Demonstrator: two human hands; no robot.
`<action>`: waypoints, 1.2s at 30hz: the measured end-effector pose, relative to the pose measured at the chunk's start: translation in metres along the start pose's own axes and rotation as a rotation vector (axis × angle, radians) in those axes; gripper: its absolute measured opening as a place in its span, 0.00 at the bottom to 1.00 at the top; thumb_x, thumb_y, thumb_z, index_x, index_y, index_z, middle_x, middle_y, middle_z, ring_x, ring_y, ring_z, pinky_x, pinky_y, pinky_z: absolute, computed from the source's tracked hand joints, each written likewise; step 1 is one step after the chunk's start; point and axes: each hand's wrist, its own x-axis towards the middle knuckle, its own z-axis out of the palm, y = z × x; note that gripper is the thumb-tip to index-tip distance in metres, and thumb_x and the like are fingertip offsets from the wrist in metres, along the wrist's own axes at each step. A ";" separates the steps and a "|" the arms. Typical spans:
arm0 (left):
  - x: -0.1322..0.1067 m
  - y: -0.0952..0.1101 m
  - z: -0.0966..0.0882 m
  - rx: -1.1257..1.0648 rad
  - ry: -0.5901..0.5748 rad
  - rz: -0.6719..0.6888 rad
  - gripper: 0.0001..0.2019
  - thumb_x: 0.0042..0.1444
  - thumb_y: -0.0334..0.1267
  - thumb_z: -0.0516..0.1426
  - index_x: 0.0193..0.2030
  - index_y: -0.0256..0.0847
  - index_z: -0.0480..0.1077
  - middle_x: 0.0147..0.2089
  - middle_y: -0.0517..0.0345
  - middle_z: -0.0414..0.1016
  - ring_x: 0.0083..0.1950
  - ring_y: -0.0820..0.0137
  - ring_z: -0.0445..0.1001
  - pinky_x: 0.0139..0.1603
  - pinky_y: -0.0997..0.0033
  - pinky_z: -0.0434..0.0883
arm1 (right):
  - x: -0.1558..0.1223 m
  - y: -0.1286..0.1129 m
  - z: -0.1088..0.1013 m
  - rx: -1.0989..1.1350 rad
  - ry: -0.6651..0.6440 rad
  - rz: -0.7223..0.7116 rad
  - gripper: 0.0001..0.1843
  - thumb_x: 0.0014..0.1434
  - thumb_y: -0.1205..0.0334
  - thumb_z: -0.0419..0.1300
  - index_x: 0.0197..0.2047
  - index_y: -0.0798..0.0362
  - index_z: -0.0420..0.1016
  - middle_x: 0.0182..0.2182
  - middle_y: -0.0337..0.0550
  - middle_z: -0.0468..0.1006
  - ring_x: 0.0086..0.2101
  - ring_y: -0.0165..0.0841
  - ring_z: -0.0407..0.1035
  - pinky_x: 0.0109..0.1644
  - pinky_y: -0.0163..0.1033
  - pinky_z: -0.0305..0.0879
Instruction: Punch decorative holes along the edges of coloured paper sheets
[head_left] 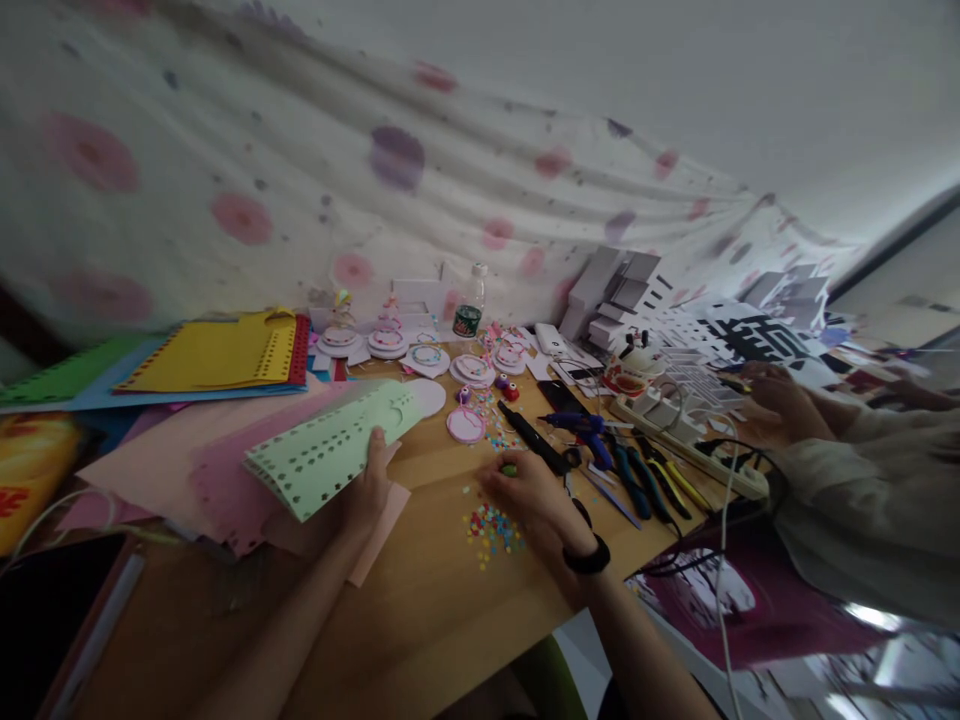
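My left hand [367,500] is closed on a sheet of light green paper [322,450], the thumb on top. Rows of small shapes are punched along its edges, and a larger round cut shows near its right end. Over the table, my right hand [525,490] has its fingers curled round a small green object [509,469], mostly hidden by them; its kind is not clear. A heap of coloured paper confetti [493,530] lies just below that hand. Pink sheets [165,470] spread out under and left of the green paper.
Yellow punched card [210,355] is stacked at the left. Small decorated white discs [386,343] and a bottle [470,300] stand at the back. A blue glue gun [581,425], pliers [649,480] and a power strip [686,440] lie right. Another person's hand [780,395] works far right.
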 end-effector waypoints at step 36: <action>0.002 -0.013 -0.002 -0.003 -0.033 -0.002 0.24 0.62 0.56 0.54 0.57 0.43 0.73 0.70 0.53 0.65 0.77 0.55 0.48 0.77 0.52 0.36 | -0.008 -0.005 -0.021 0.380 -0.109 0.102 0.18 0.41 0.51 0.71 0.29 0.55 0.78 0.23 0.36 0.74 0.22 0.25 0.61 0.27 0.33 0.56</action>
